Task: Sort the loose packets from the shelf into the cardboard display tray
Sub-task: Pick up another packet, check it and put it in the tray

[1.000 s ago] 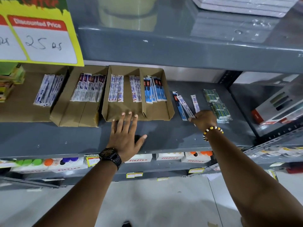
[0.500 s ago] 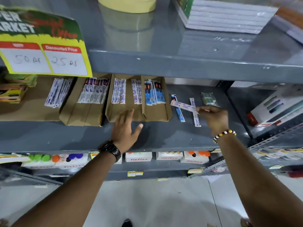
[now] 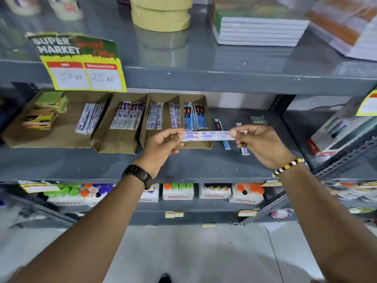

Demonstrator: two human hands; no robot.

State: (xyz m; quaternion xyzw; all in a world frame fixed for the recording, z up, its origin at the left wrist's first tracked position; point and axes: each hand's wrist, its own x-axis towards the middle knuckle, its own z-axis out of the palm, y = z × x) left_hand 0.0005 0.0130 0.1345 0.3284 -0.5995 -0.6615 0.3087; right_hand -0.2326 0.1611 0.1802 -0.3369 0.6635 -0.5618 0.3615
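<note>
From the head view, both hands hold one long white packet (image 3: 207, 135) level in the air, just in front of the near edge of the cardboard display tray (image 3: 163, 97). The left hand (image 3: 163, 142) has its grip pinching the packet's left end between thumb and fingers; a dark watch (image 3: 138, 176) sits on that wrist. The right hand (image 3: 259, 145) pinches the packet's right end, its grip pressed together around it, and a beaded bracelet (image 3: 288, 166) circles that wrist.

The tray stands on the grey shelf (image 3: 204, 166) and is split into compartments: white packets with blue print in the left and middle ones, blue packets (image 3: 195, 115) in the right one. To its left stand two more cardboard trays, each with white packets lying in them; the far-left tray also holds a stack of green and yellow items (image 3: 47, 109).

On the bare shelf to the right of the tray lie loose packets: a dark-and-blue one (image 3: 219, 125) partly hidden behind the held packet, a white one (image 3: 244, 151) showing below the right hand, and a small green packet (image 3: 258, 120) farther back.

A yellow price sign (image 3: 85, 75) hangs from the shelf above, where tape rolls (image 3: 161, 13) and stacked books (image 3: 259, 31) rest. White boxes with coloured caps (image 3: 177, 193) line the shelf below.
</note>
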